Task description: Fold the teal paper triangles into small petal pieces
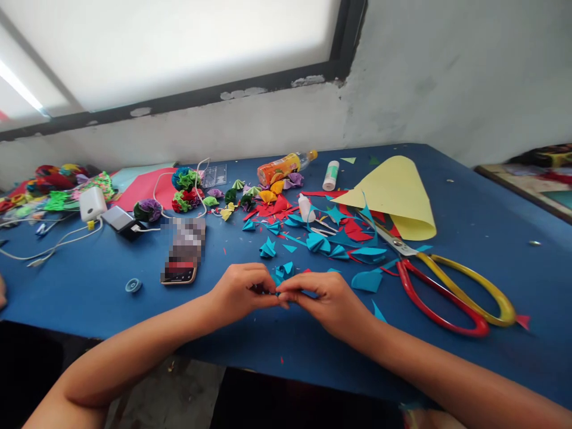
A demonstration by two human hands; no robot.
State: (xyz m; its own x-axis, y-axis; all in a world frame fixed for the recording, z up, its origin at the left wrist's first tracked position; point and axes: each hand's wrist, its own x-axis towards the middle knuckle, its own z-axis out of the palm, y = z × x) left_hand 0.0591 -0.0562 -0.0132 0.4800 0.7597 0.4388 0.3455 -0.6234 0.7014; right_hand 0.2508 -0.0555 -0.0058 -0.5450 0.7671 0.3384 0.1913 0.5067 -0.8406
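Blue paper, a small folded piece [277, 290], sits pinched between the closed fingertips of the left hand [239, 293] and right hand [322, 298], equally near both, just above the blue surface [89, 286], left of red-and-yellow-handled scissors [447, 286].

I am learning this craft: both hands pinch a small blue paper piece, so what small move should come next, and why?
Probably press the fold tighter: both hands, left and right, pinch the blue piece between fingertips just above the table, and folded pieces lie beyond.
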